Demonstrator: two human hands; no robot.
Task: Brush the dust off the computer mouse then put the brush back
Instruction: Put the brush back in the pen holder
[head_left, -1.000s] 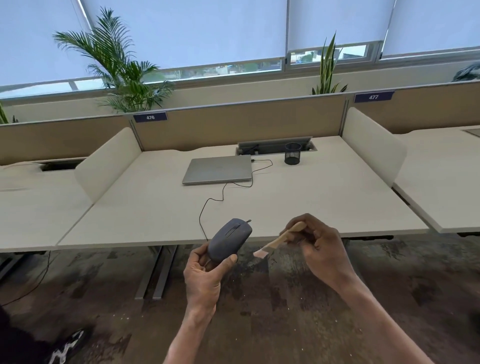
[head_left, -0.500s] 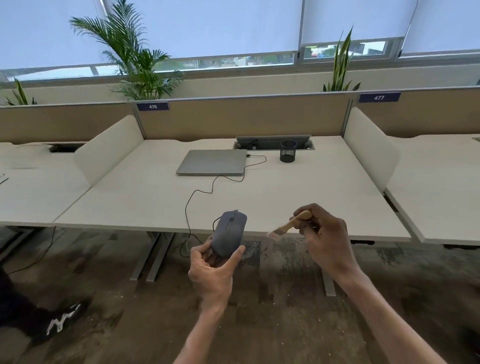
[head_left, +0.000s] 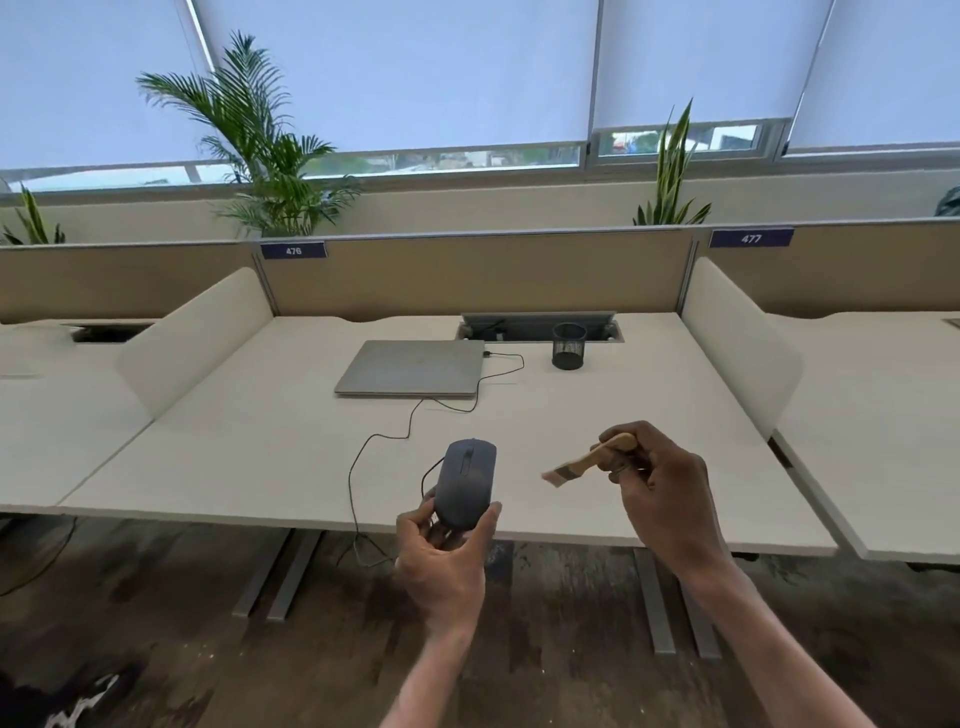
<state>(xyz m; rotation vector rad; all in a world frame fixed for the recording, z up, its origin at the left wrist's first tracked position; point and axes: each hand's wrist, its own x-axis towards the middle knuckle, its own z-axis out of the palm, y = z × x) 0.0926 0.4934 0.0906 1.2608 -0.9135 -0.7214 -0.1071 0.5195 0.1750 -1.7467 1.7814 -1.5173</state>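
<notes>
Low in the frame, just left of centre, the left hand (head_left: 441, 556) grips the computer mouse (head_left: 466, 480) by its lower end, thumb on one flank and fingers curled behind, so the grey shell stands nearly upright with its long axis running up the frame and its top face turned to the camera. To the right of centre, at about the same height, the right hand (head_left: 657, 499) is closed round the wooden handle of the brush (head_left: 587, 460). The brush lies slantwise, handle up and right, bristles down and left, and those bristles point straight at the mouse but stand apart from it with bare desk showing between. The next stroke likely means carrying the bristles leftward across that gap onto the shell.

The mouse cable (head_left: 363, 467) loops down past the desk (head_left: 260, 457) edge and back up toward the closed laptop (head_left: 410, 369) in mid-frame. Right of the laptop stands a black mesh pen cup (head_left: 569, 347), probably the brush's home, though I cannot tell.
</notes>
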